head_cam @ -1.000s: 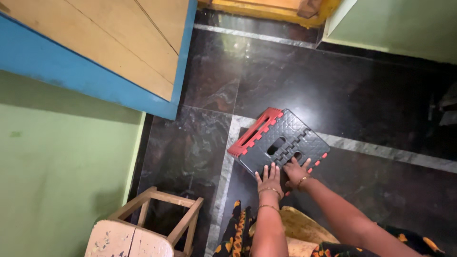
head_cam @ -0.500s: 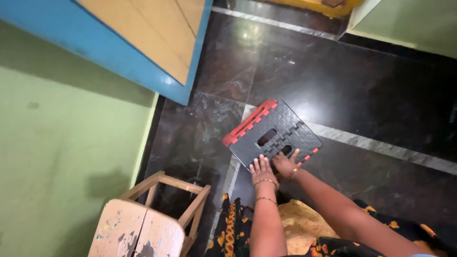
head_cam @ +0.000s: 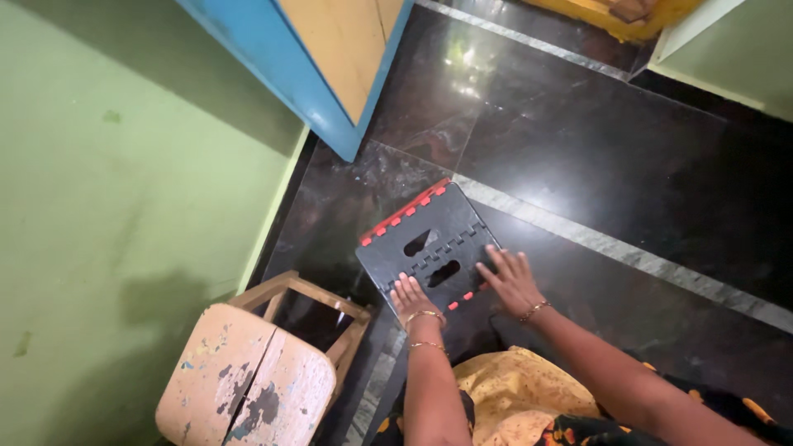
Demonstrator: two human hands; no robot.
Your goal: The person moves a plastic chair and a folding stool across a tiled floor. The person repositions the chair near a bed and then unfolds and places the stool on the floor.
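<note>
- Folding step stool (head_cam: 425, 248) sits flat on the dark polished floor (head_cam: 595, 157), black textured top with red trim along its far-left edge.
- Stool's long axis runs diagonally, from lower left near the person up toward the right; two slot handles sit along its middle seam.
- Left hand (head_cam: 410, 295) lies palm down on the stool's near corner, fingers spread and flat, gripping nothing.
- Right hand (head_cam: 514, 279) rests at the stool's right edge, fingers splayed and open; fingertips touch the black top, palm partly off it over the floor. Not closed on anything.
- Both hands are at the near side; the stool lies ahead of the fingers, away from the body. Left hand is more fully on it, right hand just at the rim.
- Red trim edge is on the side farthest from both hands.
- Gold bangles (head_cam: 426, 315) on the left wrist, one thin one on the right.
- Worn wooden stool (head_cam: 248, 384) with chipped paint stands just left of the person, near the black stool but apart from it.
- Green wall (head_cam: 124, 206) on the left; blue-edged wooden door (head_cam: 330, 58) is above, well apart from the hands.
- Yellow patterned cloth (head_cam: 512, 396) covers the lap below the arms.
</note>
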